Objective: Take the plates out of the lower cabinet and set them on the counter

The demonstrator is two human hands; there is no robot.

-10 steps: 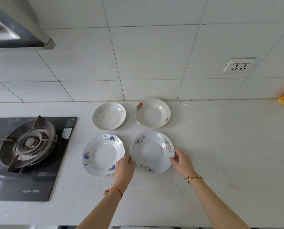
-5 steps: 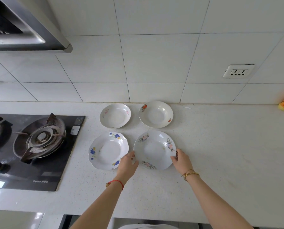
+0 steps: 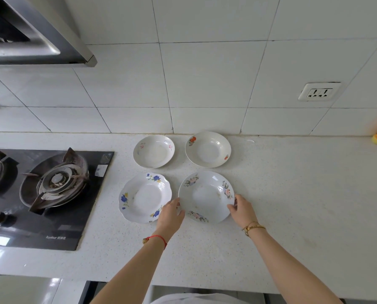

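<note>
Head view, looking down, close over counter [image 3: 292,205]

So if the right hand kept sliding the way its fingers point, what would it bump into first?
The right hand already touches the pink-flower plate, so that comes first. Past it, probably the blue-flower plate, though depth is hard to judge.

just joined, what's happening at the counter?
A person is laying plates out on the white counter, right of the gas stove. Four plates sit in a two-by-two grid. Both hands are on the near-right one, the pink-flowered plate: left hand at its left rim, right hand at its right rim. The blue-flowered plate, the small pink-print plate and the orange-print plate lie untouched.
</note>
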